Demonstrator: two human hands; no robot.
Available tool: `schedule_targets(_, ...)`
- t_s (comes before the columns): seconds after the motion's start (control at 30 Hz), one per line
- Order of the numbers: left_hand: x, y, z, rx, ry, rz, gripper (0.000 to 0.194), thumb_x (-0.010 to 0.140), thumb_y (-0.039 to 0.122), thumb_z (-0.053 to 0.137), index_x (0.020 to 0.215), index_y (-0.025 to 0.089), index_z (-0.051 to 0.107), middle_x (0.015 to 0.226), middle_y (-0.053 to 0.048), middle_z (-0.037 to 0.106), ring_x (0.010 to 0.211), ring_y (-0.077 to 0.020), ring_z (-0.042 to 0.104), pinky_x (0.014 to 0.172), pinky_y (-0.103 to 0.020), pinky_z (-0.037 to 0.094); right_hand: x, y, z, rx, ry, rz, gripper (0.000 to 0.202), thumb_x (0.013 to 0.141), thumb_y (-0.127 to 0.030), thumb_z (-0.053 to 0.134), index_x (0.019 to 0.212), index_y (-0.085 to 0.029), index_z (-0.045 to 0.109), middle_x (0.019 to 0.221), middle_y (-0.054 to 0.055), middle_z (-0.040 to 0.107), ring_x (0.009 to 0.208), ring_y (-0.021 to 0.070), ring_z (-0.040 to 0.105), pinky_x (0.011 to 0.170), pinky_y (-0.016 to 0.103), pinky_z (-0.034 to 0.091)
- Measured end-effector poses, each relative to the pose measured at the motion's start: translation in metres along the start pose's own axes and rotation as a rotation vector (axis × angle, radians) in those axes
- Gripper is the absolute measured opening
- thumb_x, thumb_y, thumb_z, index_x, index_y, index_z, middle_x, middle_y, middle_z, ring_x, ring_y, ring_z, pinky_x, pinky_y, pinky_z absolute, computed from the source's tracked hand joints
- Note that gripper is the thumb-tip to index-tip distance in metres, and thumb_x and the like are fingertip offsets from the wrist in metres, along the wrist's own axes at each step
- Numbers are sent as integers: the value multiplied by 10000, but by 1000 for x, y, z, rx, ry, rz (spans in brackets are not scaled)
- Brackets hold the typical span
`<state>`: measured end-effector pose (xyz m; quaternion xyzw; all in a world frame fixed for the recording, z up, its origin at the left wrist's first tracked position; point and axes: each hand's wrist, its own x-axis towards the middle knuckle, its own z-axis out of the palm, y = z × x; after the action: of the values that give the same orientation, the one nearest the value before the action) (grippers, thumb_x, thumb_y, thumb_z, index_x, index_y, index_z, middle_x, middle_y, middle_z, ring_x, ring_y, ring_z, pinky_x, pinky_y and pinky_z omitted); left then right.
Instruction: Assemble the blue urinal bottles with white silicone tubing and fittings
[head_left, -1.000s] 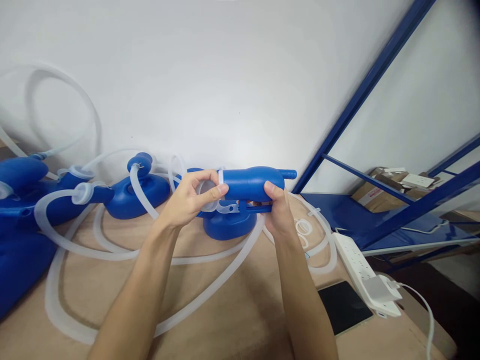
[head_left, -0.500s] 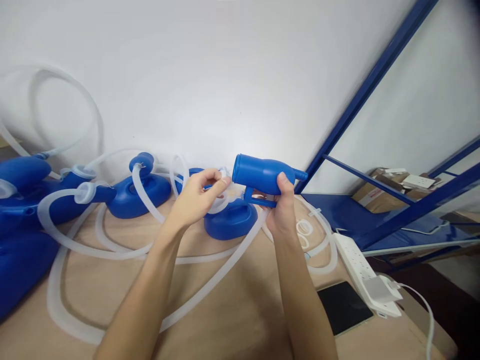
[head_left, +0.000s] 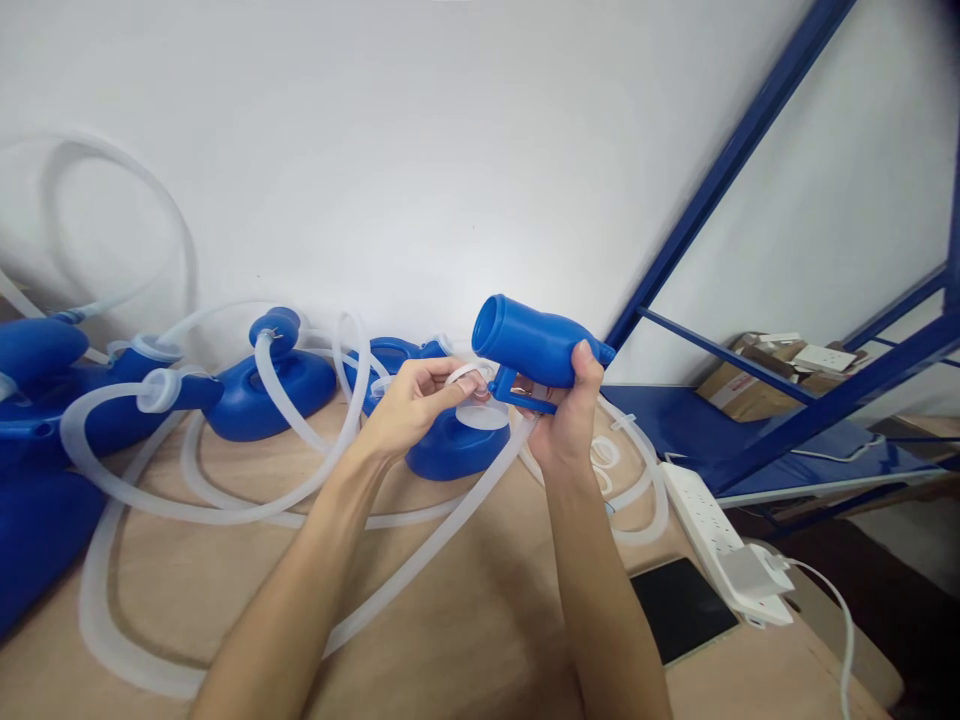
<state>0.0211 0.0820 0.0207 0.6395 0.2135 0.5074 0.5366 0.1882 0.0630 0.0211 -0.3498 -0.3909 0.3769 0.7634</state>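
My right hand (head_left: 571, 415) is wrapped round a blue plastic funnel-like piece (head_left: 529, 342). Its round open mouth faces left, a narrow spout points right and a small handle-like bracket hangs below. Just left of that mouth, my left hand (head_left: 409, 408) pinches a thin translucent white ring (head_left: 459, 372). A pale round cap (head_left: 484, 413) sits below the fingertips, close to a blue bottle (head_left: 450, 452) on the table. From under my right hand a translucent hose (head_left: 439, 545) runs down to the left.
Several blue bottles, one of them here (head_left: 266, 395), stand at the left with looping hoses. At right lie loose white rings (head_left: 604, 452), a black tablet-like slab (head_left: 686, 610) and a white power strip (head_left: 701, 515). A blue metal shelf (head_left: 705, 200) rises beyond the table (head_left: 450, 650).
My left hand has brought the white ring rightwards, close to the blue piece. The blue piece has turned slightly, so its open mouth shows more. The view has shifted a little.
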Motion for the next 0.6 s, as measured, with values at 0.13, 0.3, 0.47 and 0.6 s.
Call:
schedule_targets(0.13,2,-13,1,150,-51,-66,394,875,553,759,895,162,799,958,-103,807,944,-261,734,827,-322,551,7,-14,-11,-17,93,-107,578,760,-759,713,988,-232,638,742,-2,702,546,190,689,375,261,482)
schedule_targets(0.3,6,-42,23,393,-180,-88,414,947,551,649,861,169,784,820,-30,754,759,-198,661,703,-293,487,0,-58,-45,-143,167,-267,541,712,-695,787,974,-239,660,731,-1,688,632,233,732,458,309,562)
schedule_targets(0.47,35,-88,87,456,-296,-70,478,940,551,669,649,171,648,606,12,572,592,-144,513,565,-282,392,-16,-83,-70,-309,103,-330,466,723,-634,860,946,-256,701,812,18,732,750,264,759,573,375,638)
schedule_targets(0.6,61,-132,139,491,-328,-50,300,997,445,696,1039,149,719,983,-52,723,825,-181,673,749,-332,581,-16,-84,-74,-483,106,-365,440,745,-577,893,964,-233,727,913,45,765,838,278,767,730,448,681)
